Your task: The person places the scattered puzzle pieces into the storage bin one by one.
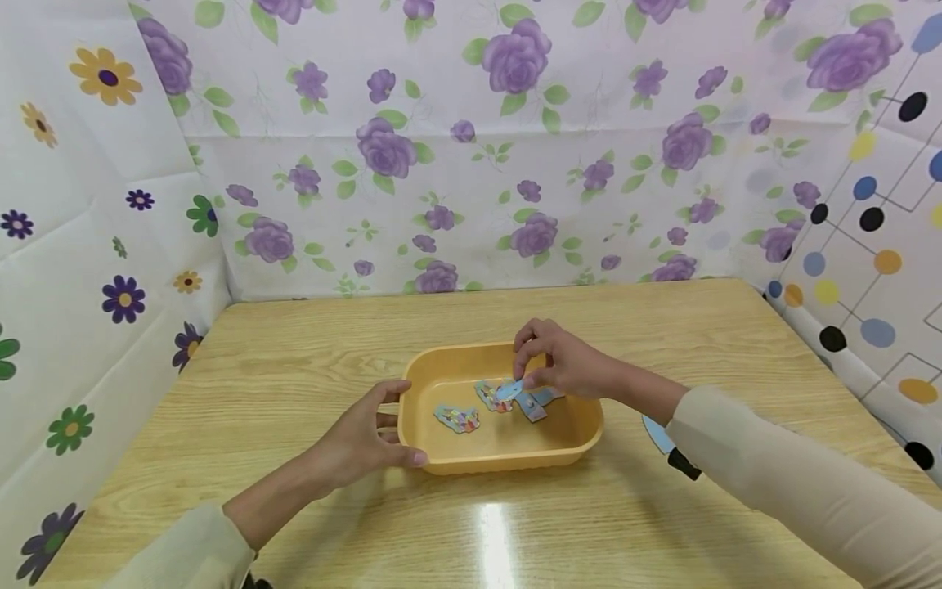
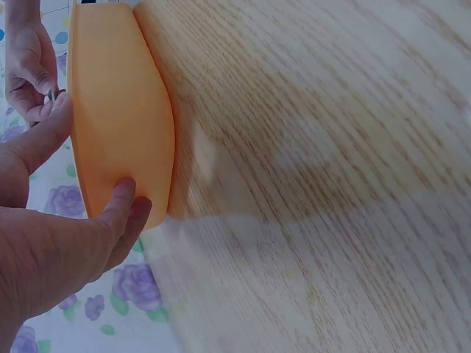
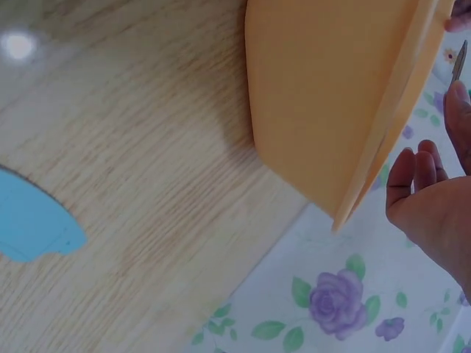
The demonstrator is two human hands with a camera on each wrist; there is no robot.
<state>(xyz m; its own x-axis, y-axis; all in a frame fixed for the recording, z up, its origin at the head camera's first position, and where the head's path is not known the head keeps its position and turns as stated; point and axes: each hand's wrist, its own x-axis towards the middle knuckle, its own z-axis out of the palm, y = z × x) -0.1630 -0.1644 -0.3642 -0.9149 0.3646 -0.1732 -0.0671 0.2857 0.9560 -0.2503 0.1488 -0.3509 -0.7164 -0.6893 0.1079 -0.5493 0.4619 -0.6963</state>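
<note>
An orange plastic tub (image 1: 508, 460) stands on the wooden table. My left hand (image 1: 361, 438) grips its left end, with the thumb at the rim and fingertips against the outer wall. Over the tub's right half, my right hand (image 1: 562, 360) pinches a small light-blue flat piece (image 1: 509, 390) between thumb and fingers. In the right wrist view, a thin edge of that piece (image 3: 460, 60) shows at the thumb. Inside lie a multicoloured flat cutout (image 1: 458, 420), a similar cutout (image 1: 486, 396) partly behind the held piece, and a blue-grey cutout (image 1: 533, 408).
A light-blue flat piece (image 3: 33, 220) with a curved edge lies on the table (image 1: 316, 360) right of the tub. Near it, below the right sleeve, is a small black object (image 1: 684, 465). Flower-printed cloth (image 1: 456, 180) hangs behind the table, with patterned cloths at both sides.
</note>
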